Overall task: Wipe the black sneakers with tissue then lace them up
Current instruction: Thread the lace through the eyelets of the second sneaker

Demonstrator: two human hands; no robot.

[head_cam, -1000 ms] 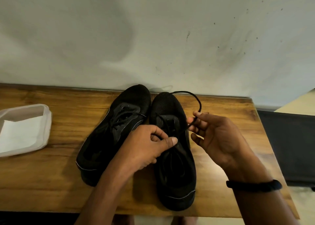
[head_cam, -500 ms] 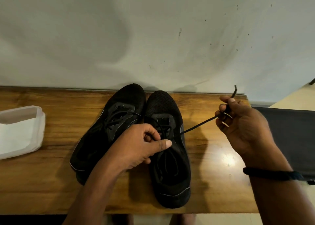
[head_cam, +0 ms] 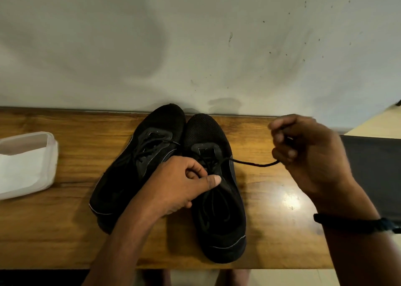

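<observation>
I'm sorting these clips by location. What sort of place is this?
Probably a room in a home, at a guess: a wooden table pushed against a scuffed plain wall, pale floor at the right, and a box of tissues left of the sneakers.

Glossy wood table [head_cam: 271, 199], matt mesh-cloth sneakers [head_cam: 208, 134], translucent plastic container [head_cam: 51, 155]

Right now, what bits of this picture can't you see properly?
Head view:
- How the right hand holds the lace: motion blur smears its fingers.
- Eyelets of the right sneaker: the left hand, gripping there, covers them.
- Heel of the left sneaker: partly behind the left forearm.
- The white container: cut off by the left edge.
</observation>
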